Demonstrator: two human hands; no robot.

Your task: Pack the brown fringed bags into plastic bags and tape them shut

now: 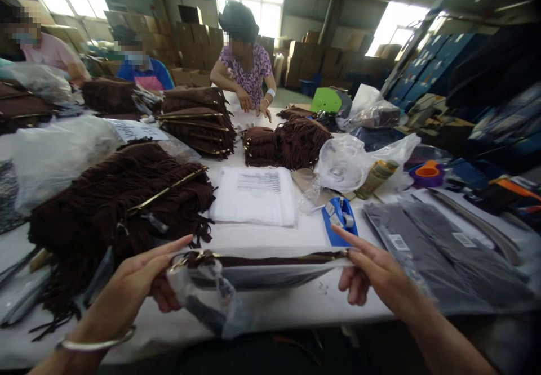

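Bag (270, 277) held level.
Left hand (141, 273) and right hand (377, 271) each clamp one end; even tension should keep it straight.

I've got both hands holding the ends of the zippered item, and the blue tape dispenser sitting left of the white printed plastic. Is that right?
Not quite: the head view shows the blue tape dispenser sitting right of the white printed plastic, not left. The left hand and right hand do hold the ends of the zippered item.
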